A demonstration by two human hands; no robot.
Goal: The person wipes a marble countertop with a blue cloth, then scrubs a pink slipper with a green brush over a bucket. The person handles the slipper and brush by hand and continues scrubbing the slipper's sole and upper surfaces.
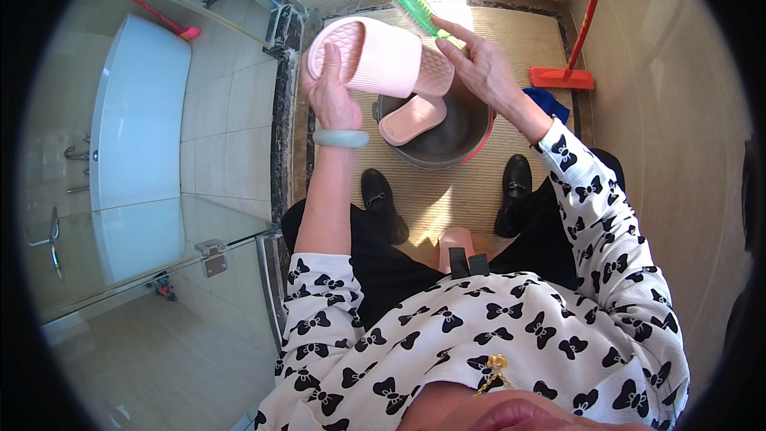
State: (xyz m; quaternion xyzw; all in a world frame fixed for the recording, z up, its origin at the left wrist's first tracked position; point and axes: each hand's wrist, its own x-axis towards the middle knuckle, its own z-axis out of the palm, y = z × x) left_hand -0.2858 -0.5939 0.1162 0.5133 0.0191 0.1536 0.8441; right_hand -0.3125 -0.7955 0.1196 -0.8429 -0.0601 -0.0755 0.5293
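My left hand (333,96) grips a pink slide slipper (389,56) at its open end, thumb inside and fingers around the outside. The slipper is held up over a dark grey bucket (455,161), its ribbed strap facing up. In my right hand (485,72) is a green scrub brush (416,11), pinched by its handle, with pale bristles turned toward the slipper. Brush and slipper look slightly apart. A second pink slipper (411,120) leans inside the bucket, its lower end resting on the rim.
An orange-red broom (562,78) leans at the right wall beside a dark blue cloth (547,102). Another pink item (456,244) lies between my black shoes. To the left are a glass door with a metal hinge (211,257), a dark stone sill and a white bathtub (144,120).
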